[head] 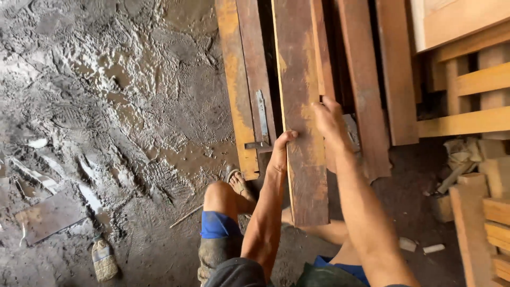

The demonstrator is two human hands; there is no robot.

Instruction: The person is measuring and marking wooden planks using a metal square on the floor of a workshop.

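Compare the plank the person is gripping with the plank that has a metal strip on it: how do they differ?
The gripped plank is held at both edges, by the left hand and the right hand; the plank with the metal strip is touched by neither. The gripped plank looks wider and reaches nearer the camera. Only the other one carries a grey metal strip. Both are dark, worn brown wood with yellowish patches.

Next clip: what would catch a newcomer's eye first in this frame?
Both bare hands grip one long brown plank at centre: the left hand on its left edge, the right hand on its right edge. More planks lean behind it, one with a metal latch. To the left spreads wet muddy ground marked with footprints, and pale wooden frames stand at right.
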